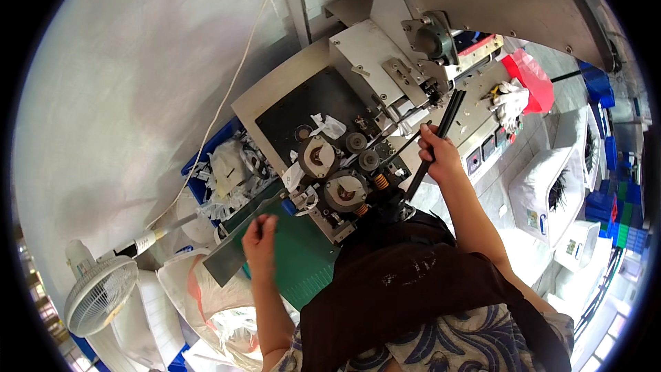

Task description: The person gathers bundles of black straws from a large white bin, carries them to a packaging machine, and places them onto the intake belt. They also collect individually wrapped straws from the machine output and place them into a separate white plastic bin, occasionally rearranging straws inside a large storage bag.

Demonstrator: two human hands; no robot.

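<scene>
A bundle of long, straight black strips point(451, 114) is in my right hand point(441, 155), which is closed round it beside the machine's front edge. The bundle slants from the upper right down toward my apron. My left hand point(259, 242) hovers over the green mat point(306, 272), left of the machine. Its fingers are curled together; whatever they hold, if anything, is too small to make out. Between my hands lies the machine's roller section, with two large round rollers point(345, 191), smaller grooved wheels point(369, 160) and orange springs point(381, 181).
A blue bin point(200, 165) full of scraps stands left of the machine. A white fan point(103, 293) is at the lower left, near a plastic bag point(224, 293). White gloves point(510, 102) and a red bag point(533, 83) lie at the right. White crates point(540, 196) hold black strips.
</scene>
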